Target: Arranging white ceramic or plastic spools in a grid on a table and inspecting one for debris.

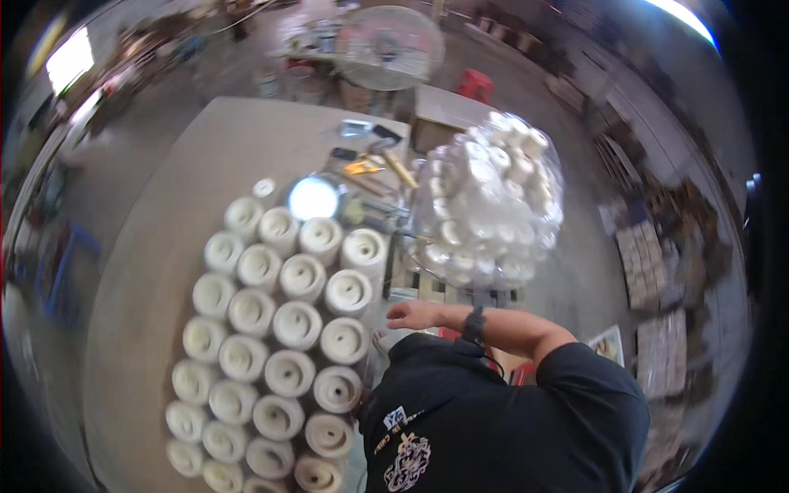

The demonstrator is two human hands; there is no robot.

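My right hand [409,315] hangs in the air just past the right edge of the table, its fingers loosely apart and nothing seen in them. A dark watch [474,324] is on that wrist. Closest to the hand stand white ring-topped cylinders, such as this one [345,340], each with a recessed hole in its top. They fill the near part of the table [136,312] in several upright rows. A small white disc [264,188] lies beyond the far row. My left hand does not show.
Past the cylinders are a bright round lamp or disc [313,198], a hammer [399,169], a yellow tool [362,167] and a dark phone-like object [343,154]. Right of the table, plastic-wrapped white pieces [493,197] are piled on a pallet [431,287]. A large fan [389,48] stands behind.
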